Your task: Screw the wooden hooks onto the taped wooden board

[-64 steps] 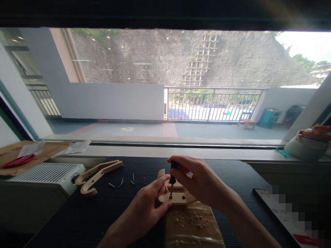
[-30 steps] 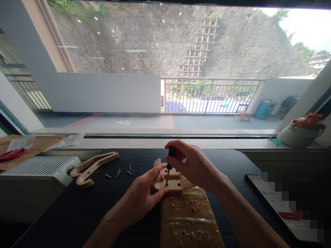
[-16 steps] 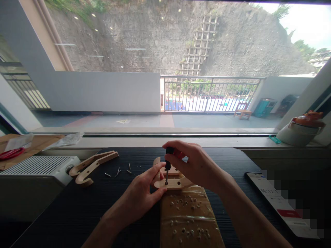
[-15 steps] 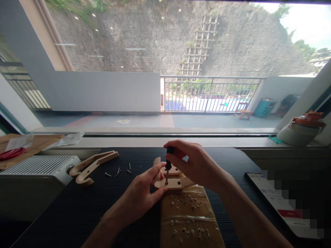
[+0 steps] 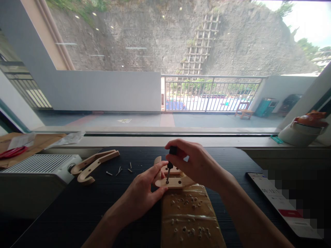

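My right hand (image 5: 190,160) is closed around the black handle of a screwdriver (image 5: 170,164), its shaft leaning slightly. The tip sits in the left hole of a pale wooden hook (image 5: 173,183), which lies across a taped brown block (image 5: 190,220) full of holes. With thumb and fingers, my left hand (image 5: 146,184) grips the hook's left end. Behind it a second wooden piece (image 5: 176,170) with holes is partly hidden by my hands. Several loose screws (image 5: 119,170) lie on the black table, left of my left hand.
Two wooden hooks (image 5: 95,165) rest at the table's left, beside a white ridged appliance (image 5: 43,165). A phone (image 5: 279,203) lies on the right. Red-handled scissors (image 5: 12,152) and plastic bags are at far left. A pot (image 5: 302,131) stands on the windowsill.
The screwdriver's handle has tipped a little to the right, its tip still in the same hole. My left hand keeps its hold on the hook.
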A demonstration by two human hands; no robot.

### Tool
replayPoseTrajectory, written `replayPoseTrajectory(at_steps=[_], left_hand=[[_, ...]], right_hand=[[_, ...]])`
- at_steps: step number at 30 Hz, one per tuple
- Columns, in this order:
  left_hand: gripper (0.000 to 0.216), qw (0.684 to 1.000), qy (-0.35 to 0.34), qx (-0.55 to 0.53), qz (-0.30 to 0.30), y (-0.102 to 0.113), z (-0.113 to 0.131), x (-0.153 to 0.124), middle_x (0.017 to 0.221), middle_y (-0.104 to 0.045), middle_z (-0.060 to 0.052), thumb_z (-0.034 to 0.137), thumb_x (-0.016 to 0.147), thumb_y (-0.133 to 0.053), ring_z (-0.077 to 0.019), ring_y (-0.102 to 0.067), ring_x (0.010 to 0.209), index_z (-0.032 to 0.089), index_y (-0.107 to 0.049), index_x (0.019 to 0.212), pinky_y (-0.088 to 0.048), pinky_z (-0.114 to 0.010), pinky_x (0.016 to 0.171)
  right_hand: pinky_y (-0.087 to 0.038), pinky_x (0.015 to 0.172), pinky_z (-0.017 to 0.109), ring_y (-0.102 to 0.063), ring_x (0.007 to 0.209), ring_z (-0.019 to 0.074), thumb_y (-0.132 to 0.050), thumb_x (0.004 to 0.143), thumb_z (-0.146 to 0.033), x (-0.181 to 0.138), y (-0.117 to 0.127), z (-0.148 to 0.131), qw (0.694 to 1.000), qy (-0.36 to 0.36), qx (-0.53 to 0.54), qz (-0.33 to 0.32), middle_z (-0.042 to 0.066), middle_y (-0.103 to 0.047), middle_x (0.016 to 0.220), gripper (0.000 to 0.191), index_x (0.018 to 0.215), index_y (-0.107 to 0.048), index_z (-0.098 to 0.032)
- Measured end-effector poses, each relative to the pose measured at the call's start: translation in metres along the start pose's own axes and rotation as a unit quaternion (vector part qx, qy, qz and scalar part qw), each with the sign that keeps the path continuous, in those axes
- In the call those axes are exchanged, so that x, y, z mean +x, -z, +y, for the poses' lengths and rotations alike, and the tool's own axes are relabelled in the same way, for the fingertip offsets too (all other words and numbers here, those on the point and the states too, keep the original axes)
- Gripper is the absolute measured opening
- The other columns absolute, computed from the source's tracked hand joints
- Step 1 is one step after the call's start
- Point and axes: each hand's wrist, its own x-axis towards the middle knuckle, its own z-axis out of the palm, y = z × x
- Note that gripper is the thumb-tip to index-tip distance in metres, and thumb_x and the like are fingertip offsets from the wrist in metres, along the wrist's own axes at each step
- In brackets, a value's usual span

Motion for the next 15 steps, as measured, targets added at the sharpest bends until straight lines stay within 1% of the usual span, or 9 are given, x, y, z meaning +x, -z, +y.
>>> replayPoseTrajectory(at_steps=[3,5,7,11,13,15], left_hand=[[0.058,1.0,0.002,0.006,0.006,-0.0014,-0.0021,-0.0002,0.101,-0.062,0.001,0.019,0.076,-0.059,-0.0144,-0.058,0.09,0.028,-0.041,0.13,-0.043,-0.027,0.088],[0.058,1.0,0.003,0.006,0.008,-0.0021,-0.0035,0.0001,0.1,-0.062,0.001,0.019,0.075,-0.059,-0.0144,-0.058,0.089,0.027,-0.041,0.13,-0.044,-0.027,0.087],[0.059,1.0,0.005,0.005,0.005,-0.0023,-0.004,0.0008,0.098,-0.063,0.002,0.019,0.075,-0.059,-0.014,-0.058,0.087,0.028,-0.04,0.13,-0.044,-0.026,0.085],[0.06,1.0,0.008,0.009,-0.001,-0.0012,-0.0036,0.0019,0.099,-0.062,0.002,0.02,0.075,-0.06,-0.0143,-0.058,0.088,0.029,-0.039,0.131,-0.043,-0.026,0.085],[0.059,1.0,0.009,0.009,-0.003,-0.0009,-0.0037,0.002,0.1,-0.062,0.001,0.021,0.076,-0.06,-0.0145,-0.058,0.088,0.029,-0.039,0.131,-0.043,-0.026,0.086],[0.059,1.0,0.009,0.007,-0.003,-0.0012,-0.0044,0.0018,0.1,-0.062,0.002,0.022,0.076,-0.06,-0.0145,-0.058,0.088,0.029,-0.039,0.131,-0.043,-0.026,0.087]], right_hand=[[-0.038,0.056,0.022,-0.048,0.059,0.0088,-0.052,0.084,-0.03,0.0023,-0.0032,0.0045,0.998,-0.015,-0.044,0.037,-0.002,-0.058,0.069,0.017,0.097,-0.058,-0.019],[-0.037,0.056,0.022,-0.047,0.058,0.0086,-0.052,0.085,-0.031,0.0029,-0.005,0.0056,0.996,-0.018,-0.064,0.054,-0.002,-0.058,0.069,0.018,0.095,-0.058,-0.018],[-0.037,0.057,0.022,-0.048,0.06,0.0087,-0.051,0.085,-0.03,0.0018,-0.0045,0.0039,0.997,-0.015,-0.062,0.047,-0.001,-0.06,0.072,0.018,0.097,-0.057,-0.018],[-0.038,0.06,0.021,-0.053,0.065,0.0089,-0.05,0.085,-0.027,-0.003,0.0014,-0.0024,1.0,-0.012,-0.029,-0.001,-0.002,-0.062,0.077,0.023,0.107,-0.056,-0.023],[-0.038,0.059,0.021,-0.053,0.064,0.0086,-0.051,0.085,-0.027,-0.0038,0.0031,-0.0031,0.999,-0.016,-0.028,-0.008,-0.003,-0.061,0.075,0.022,0.106,-0.057,-0.024],[-0.036,0.056,0.021,-0.05,0.061,0.0084,-0.052,0.085,-0.029,-0.0027,0.0021,-0.0013,0.999,-0.022,-0.043,0.002,-0.004,-0.06,0.071,0.019,0.101,-0.057,-0.023]])
